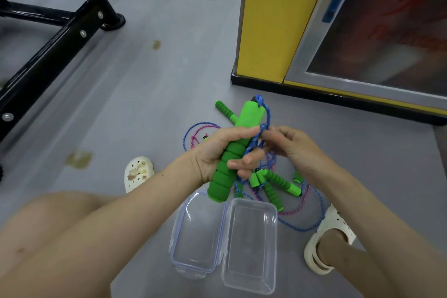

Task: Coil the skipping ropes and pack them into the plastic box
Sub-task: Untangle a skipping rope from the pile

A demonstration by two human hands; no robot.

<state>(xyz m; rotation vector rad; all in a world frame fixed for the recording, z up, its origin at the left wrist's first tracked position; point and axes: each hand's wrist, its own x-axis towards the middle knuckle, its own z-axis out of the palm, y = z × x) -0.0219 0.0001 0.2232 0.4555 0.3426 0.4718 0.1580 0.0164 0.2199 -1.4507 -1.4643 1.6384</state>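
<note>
Left hand grips the green foam handle in a full fist, fingers and thumb curled round its ribbed middle. The handle is tilted, top end away from us and bottom end over the lid's far edge in our view. The top looks wider than a single grip, so it might be two handles held together; we can't tell from this angle. The blue rope leaves the top end in a knot and runs down the handle's right side. Right hand is just beside the left, fingertips closed in a pinch on that rope near the left thumb. Below both hands the rope drops into a loose tangle on the grey floor — nothing there is coiled. In the tangle are two more green handles lying crossed, a far handle beyond the hands, and pink-and-blue rope loops to the left of the fist. One blue loop trails out to the right clog. The plastic box sits open on the floor nearest us, nothing in it, with its lid flat beside it on the left, edges about touching. Left clog is well left of the box. Black metal frame at upper left, yellow cabinet at upper right.
</note>
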